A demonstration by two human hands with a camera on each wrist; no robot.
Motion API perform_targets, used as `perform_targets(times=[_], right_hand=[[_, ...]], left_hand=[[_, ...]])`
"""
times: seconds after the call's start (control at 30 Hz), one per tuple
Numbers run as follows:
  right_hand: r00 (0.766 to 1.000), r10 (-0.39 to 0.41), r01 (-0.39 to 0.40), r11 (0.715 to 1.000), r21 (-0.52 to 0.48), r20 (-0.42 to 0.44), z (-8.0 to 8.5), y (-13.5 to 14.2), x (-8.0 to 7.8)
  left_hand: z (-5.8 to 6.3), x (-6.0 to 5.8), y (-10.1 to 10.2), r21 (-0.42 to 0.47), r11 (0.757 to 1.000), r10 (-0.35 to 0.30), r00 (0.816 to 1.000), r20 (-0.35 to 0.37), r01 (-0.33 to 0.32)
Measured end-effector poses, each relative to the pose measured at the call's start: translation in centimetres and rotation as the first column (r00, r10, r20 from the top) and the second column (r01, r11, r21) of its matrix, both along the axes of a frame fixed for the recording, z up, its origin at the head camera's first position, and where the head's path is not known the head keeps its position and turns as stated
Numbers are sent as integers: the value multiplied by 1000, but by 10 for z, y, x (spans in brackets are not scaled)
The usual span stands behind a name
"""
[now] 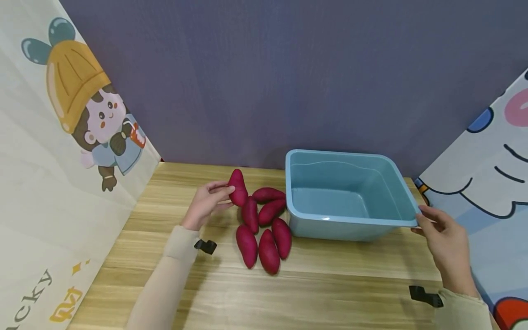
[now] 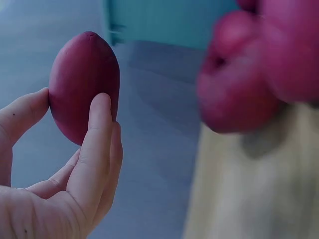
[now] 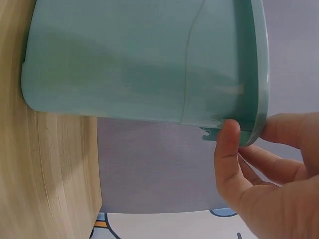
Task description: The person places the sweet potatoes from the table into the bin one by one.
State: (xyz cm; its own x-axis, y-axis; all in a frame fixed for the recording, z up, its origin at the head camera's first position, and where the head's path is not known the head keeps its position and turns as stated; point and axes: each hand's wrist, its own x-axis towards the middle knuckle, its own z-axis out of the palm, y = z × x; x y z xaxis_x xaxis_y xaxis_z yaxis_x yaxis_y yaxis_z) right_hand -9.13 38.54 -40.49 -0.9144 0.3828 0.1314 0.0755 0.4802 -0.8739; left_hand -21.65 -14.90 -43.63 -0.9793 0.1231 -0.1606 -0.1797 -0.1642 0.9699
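In the head view my left hand (image 1: pixel 209 201) pinches a purple-red sweet potato (image 1: pixel 237 187) between thumb and fingers, above the table's left half. The left wrist view shows the same sweet potato (image 2: pixel 82 87) upright between the thumb and fingertips. Several more sweet potatoes (image 1: pixel 268 252) lie in a loose cluster just right of that hand. To their right stands a blue plastic bin (image 1: pixel 330 229) with nothing inside. My right hand (image 1: pixel 445 238) grips the bin's rim at its near right corner; in the right wrist view the thumb and fingers (image 3: pixel 228 149) hold that rim.
The wood-grain table (image 1: pixel 330 293) runs back to a dark blue-grey wall (image 1: pixel 255 82). A white panel with a cartoon figure (image 1: pixel 107 114) stands on the left, and another printed panel (image 1: pixel 486 183) on the right, close to my right hand.
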Motion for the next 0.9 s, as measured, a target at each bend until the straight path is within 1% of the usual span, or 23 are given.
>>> perform_targets(times=[0.27,0.43,0.53,0.7,0.8,0.9], right_hand=[[1000,-7,7,1000,11,-6,1,0,0],[1000,2,-2,1000,2,-11,1,0,1],[1000,0,0,1000,6,-9,0,-1,1],[1000,-7,7,999,35,-2,-3,-2,-1],[1000,-2,3,999,39,-13,-4,-2,-1],[1000,-1,2,999,35,-25,-5,-2,-2]], left_hand=[[43,-20,22,40,996,-71,993,-94,75],[69,-34,46,78,991,-101,985,-140,113],[83,-42,63,70,988,-128,979,-162,140],[102,-52,94,53,978,-189,966,-175,201],[111,-58,115,60,969,-225,959,-171,238],[117,-64,138,41,964,-254,952,-169,264]])
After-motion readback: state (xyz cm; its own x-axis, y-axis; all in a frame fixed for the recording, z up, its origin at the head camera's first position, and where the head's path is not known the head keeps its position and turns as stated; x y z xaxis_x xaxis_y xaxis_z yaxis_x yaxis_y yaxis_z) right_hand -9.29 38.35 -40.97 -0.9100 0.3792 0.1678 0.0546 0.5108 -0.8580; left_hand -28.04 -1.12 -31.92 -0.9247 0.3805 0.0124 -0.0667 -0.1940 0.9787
